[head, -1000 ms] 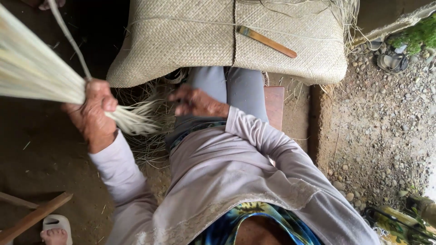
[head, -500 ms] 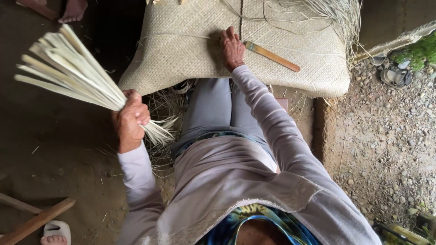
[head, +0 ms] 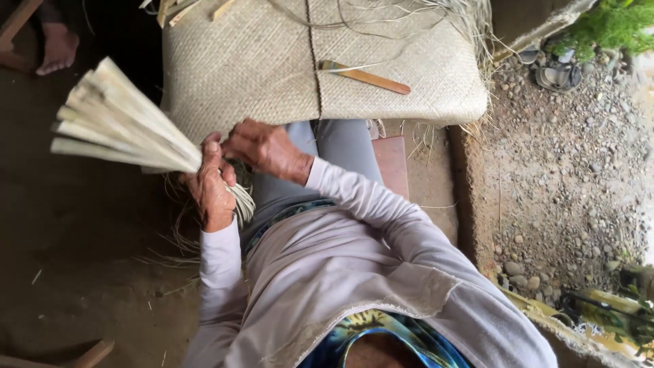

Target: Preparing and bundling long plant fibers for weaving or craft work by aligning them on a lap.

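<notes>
Head view shows my left hand (head: pixel 212 185) left of centre, its fingers curled tight around one bundle of pale flat leaf strips (head: pixel 119 129), gripped near its lower end. My right hand (head: pixel 267 148) lies just beside it, fingers bent and loosely spread, their tips at the point where the bundle leaves my left fist; whether they pinch a strip I cannot tell

The bundle is cream to pale straw in colour, its strips long, thin and ribbon-like. Packed together at my fist, they fan out toward the upper left of the frame into blunt, squared ends. Below my fist the short ends (head: pixel 240 203) curve down in a thin brush against my lap

Two hands are mine; one bare foot (head: pixel 57 48) of another person shows in the upper left corner

Across the top of the frame one large woven mat (head: pixel 259 68) rests over my knees, tight-plaited and straw-coloured, with loose unwoven fibres (head: pixel 449 17) fraying at its upper right edge. One flat wooden stick (head: pixel 364 76) lies on the mat, above and right of my hands, well apart from them. Gravel ground (head: pixel 565 170) fills the right side, and dark earth floor (head: pixel 75 259) the left
</notes>
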